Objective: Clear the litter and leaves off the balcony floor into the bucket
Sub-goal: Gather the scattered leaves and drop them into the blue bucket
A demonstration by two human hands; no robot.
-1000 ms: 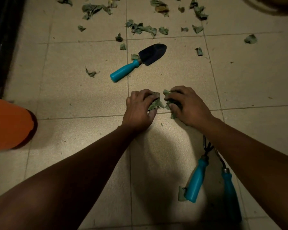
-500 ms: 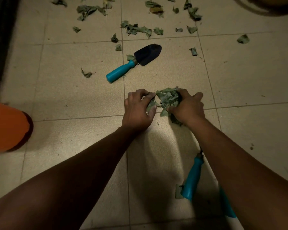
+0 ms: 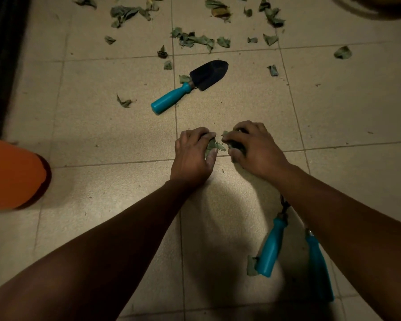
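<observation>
At the far left edge a dark band, perhaps a door track, runs down the frame, too dim to make out. Below it an orange bucket is cut off by the left edge, so only part of its side shows. On the beige tiled floor a lone leaf scrap lies apart from the rest, and loose leaves are scattered across the top of the view, some cropped by the top edge. A trowel with a teal handle and black blade lies between that scatter and the hands, touching neither hand. The left hand rests knuckles-up on the floor, its fingers curled inward against a small clump of leaves. The clump sits between the two hands, pressed from both sides, mostly hidden beneath them. The right hand covers the clump's right part, fingers bent down over it; how much it grips cannot be told. Under the right forearm lie two teal-handled tools, their heads hidden by the arm, with a leaf bit touching the nearer handle's end. At the top right corner a dark curved object is cut off and unreadable
</observation>
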